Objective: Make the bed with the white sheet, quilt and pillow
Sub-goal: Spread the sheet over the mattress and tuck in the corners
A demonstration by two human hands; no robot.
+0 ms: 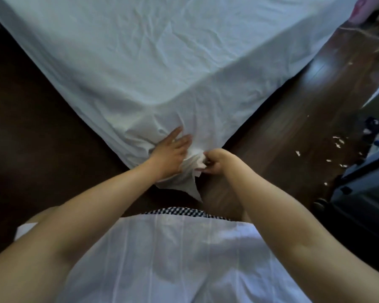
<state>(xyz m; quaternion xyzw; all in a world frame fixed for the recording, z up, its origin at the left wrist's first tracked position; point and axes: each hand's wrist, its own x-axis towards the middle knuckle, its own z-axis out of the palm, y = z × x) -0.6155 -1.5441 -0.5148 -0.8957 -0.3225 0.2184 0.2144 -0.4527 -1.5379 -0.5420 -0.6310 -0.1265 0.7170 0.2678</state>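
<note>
The white sheet [153, 53] covers the bed and hangs over its near corner, which points toward me. My left hand [171, 152] lies flat with straight fingers on the draped sheet at that corner. Just to its right, my right hand [217, 161] pinches a bunched fold of the same sheet, whose loose tip hangs down below both hands. No quilt is in view, and a pink thing [359, 9] at the bed's far right edge is too cut off to name.
Dark wooden floor [293, 132] lies on both sides of the bed corner, with small white scraps [337, 143] scattered at the right. A dark grey case or bin [363, 193] stands at the right edge. My white top fills the bottom of the view.
</note>
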